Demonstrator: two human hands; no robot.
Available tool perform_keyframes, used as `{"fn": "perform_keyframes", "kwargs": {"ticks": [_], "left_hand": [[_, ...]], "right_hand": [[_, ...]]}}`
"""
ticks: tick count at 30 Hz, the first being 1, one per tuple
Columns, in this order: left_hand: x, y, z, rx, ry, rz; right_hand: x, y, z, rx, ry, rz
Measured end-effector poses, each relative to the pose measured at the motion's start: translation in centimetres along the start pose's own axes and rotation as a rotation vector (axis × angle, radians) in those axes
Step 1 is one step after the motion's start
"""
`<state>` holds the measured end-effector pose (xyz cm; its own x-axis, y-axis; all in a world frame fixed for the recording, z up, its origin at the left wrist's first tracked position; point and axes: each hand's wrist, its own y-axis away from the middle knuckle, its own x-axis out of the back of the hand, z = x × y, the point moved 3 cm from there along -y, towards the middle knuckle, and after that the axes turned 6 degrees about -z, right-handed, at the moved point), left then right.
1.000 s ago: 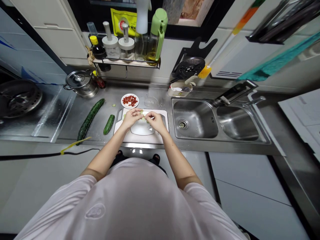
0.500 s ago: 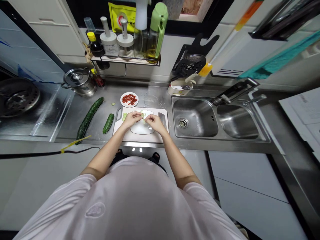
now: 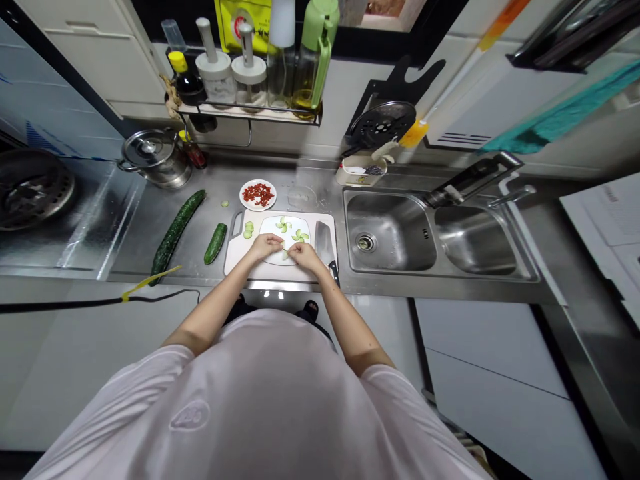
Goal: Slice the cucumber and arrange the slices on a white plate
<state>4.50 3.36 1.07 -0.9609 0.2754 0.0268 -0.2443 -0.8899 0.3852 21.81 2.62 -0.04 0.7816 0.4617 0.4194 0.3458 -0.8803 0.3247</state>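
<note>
Over a white plate point(image 3: 270, 230), my left hand point(image 3: 267, 247) and my right hand point(image 3: 304, 256) work with fingertips pinched together. Thin pale green cucumber slices point(image 3: 285, 255) lie between and at the fingertips of both hands, low near the plate's front half. Two fan-shaped groups of cucumber slices, one at the back point(image 3: 283, 224) and one at the right point(image 3: 300, 235), rest on the plate. Under it is a white cutting board point(image 3: 240, 260), with a small stack of cucumber slices point(image 3: 249, 230) on its left and a kitchen knife point(image 3: 324, 241) on its right.
A long cucumber point(image 3: 178, 233) and a cut cucumber piece point(image 3: 215, 244) lie left of the board. Behind stands a plate of chopped red pieces point(image 3: 258, 195). A double sink point(image 3: 390, 233) is at the right, a lidded pot point(image 3: 156, 159) at the back left.
Both hands have come down toward the plate's front part with the cucumber slices. The fan-shaped slices and the knife handle, covered before, now show.
</note>
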Motion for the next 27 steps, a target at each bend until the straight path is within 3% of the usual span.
{"fn": "perform_keyframes", "kwargs": {"ticks": [7,16,21,27], "left_hand": [[-0.1,-0.5,-1.8,0.035,-0.293,0.057],[-1.3,0.4,-0.1,0.063,-0.719,0.126],[-1.8,1.2,0.5,0.016,-0.855,0.125],[-1.8,1.6,0.7,-0.031,-0.891,0.105]], "right_hand": [[-0.3,1.0,-0.8,-0.072,0.307,-0.014],[-1.5,1.8,-2.4,-0.178,0.650,-0.021],[-2.0,2.5,-3.0,-0.170,0.707,0.001],[-2.2,3.6,-3.2,-0.028,0.756,-0.032]]}}
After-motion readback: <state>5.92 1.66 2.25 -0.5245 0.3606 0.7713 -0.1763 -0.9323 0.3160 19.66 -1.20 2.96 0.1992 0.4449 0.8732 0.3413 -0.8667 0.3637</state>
